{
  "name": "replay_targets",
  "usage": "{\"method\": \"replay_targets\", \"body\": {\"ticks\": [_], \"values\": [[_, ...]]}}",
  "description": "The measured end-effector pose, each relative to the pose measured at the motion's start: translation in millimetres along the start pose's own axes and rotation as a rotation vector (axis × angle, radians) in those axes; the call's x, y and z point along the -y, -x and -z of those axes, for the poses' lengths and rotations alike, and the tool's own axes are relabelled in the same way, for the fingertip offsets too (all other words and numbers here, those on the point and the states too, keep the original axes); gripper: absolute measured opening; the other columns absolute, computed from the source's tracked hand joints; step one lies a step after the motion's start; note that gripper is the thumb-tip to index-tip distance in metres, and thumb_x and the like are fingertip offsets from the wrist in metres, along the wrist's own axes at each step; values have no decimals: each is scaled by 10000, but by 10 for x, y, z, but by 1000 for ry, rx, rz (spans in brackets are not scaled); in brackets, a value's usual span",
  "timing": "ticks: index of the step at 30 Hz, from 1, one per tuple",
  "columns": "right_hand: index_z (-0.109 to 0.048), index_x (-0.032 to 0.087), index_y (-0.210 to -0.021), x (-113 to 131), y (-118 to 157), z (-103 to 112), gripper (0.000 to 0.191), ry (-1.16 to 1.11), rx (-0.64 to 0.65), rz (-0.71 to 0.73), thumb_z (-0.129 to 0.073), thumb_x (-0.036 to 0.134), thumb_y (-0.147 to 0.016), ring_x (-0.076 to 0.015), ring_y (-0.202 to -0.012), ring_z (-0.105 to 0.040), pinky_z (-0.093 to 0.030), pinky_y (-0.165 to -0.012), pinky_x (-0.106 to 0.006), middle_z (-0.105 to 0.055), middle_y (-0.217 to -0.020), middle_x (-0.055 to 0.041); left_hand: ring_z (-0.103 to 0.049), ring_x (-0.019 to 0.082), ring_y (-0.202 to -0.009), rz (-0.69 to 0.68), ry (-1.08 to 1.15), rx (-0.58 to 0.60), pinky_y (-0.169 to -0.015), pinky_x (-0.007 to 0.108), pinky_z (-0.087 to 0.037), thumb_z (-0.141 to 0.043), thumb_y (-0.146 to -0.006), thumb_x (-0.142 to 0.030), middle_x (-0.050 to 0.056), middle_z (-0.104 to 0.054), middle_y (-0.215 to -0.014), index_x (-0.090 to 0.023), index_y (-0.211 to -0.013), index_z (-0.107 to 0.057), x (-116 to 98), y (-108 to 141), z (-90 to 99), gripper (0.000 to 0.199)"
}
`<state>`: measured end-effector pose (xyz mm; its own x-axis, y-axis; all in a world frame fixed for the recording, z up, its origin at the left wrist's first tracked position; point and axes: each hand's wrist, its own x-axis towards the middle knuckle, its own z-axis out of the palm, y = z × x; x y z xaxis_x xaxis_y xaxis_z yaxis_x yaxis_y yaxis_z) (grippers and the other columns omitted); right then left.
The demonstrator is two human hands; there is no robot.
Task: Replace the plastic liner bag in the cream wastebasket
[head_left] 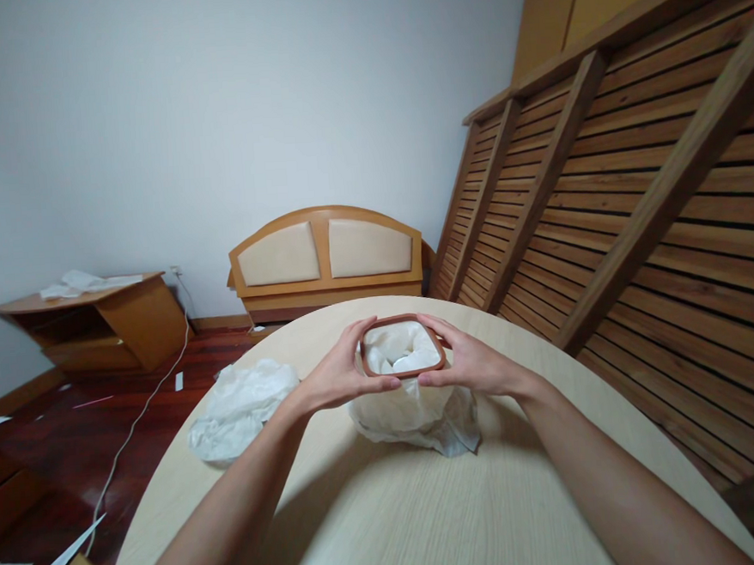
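A brown rounded-square ring (400,320) is held level over a container lined with a white plastic bag (413,422), whose loose edges hang down around it. My left hand (344,366) grips the ring's left side, fingers at the back and thumb along the front. On the right side my right hand (463,358) holds it the same way. White plastic is visible inside the ring; the container's walls are hidden by the bag. To the left, a crumpled translucent plastic bag (247,403) lies on the round table (419,520).
Past the table stands a wooden headboard (323,247) against the wall. A slatted wooden frame (603,189) leans at the right. At the left are a low cabinet (140,320) with white plastic on top and a white cable (144,411) on the floor.
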<state>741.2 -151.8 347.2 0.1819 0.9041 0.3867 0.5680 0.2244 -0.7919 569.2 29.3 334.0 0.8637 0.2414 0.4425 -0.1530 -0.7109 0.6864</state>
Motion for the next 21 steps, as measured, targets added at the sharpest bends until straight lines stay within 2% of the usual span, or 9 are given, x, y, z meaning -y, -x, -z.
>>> {"method": "replay_targets", "body": {"ticks": [5,12,21], "values": [[-465,258,-1433,-29,-20,-9,866,-90,41,-6,-874,390,-681,-291,-1337,-514,-453,-1110,-424,-526,-1461,-86,-410,359,-1408,-14,4,23,-1146,546,-369,-858,-672,-487,160,-437,-1521,-238,-1478,-413,-7,-13,10,954],[-466,255,-1422,-59,-24,-16,885,-92,7,15,-893,385,-657,-298,-1341,-508,-442,-1122,-442,-522,-1459,-88,-412,369,-1403,-8,3,27,-1154,563,-352,-848,-680,-507,174,-420,-1527,-218,-1486,-386,18,-19,8,972],[-476,277,-1434,-57,-33,-24,865,-158,22,-19,-878,387,-676,-294,-1262,-581,-491,-1066,-436,-576,-1414,-74,-359,363,-1429,-24,-26,33,-1196,564,-278,-847,-670,-514,175,-395,-1521,-213,-1474,-385,-1,-15,16,975]]}}
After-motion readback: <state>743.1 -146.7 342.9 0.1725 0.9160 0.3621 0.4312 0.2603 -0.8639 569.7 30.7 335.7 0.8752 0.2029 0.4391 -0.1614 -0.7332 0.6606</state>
